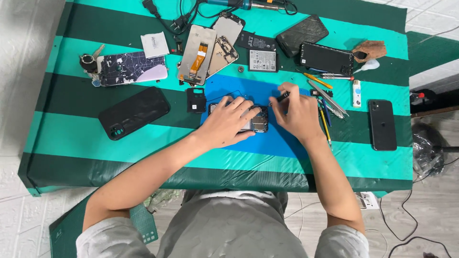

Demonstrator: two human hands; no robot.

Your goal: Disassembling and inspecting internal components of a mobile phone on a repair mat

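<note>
we had the opened phone [253,123] lying flat on the blue mat [282,138] at the middle of the green striped table [71,157]. our left hand [228,122] lay spread over its left part, fingers flat and pressing it down, not curled around anything. our right hand [297,112] was pinched closed on a thin dark screwdriver [281,97], with the tip aimed toward the phone's upper right corner; whether the tip was seated in a screw we could not tell, since the fingers hid it.

just right of that hand lay tweezers and pens [327,107], and further right a black phone [382,124] rested face down. a loose battery [263,60] and a detached screen panel [197,55] sat beyond the mat, with a black back cover [134,112] off to the left.

the risk, as we judged it, was the driver slipping off a small screw and scraping the bare board, should the left hand ease its pressure and let the phone slide on the mat. a freed screw could also roll off among the parts around the mat.
</note>
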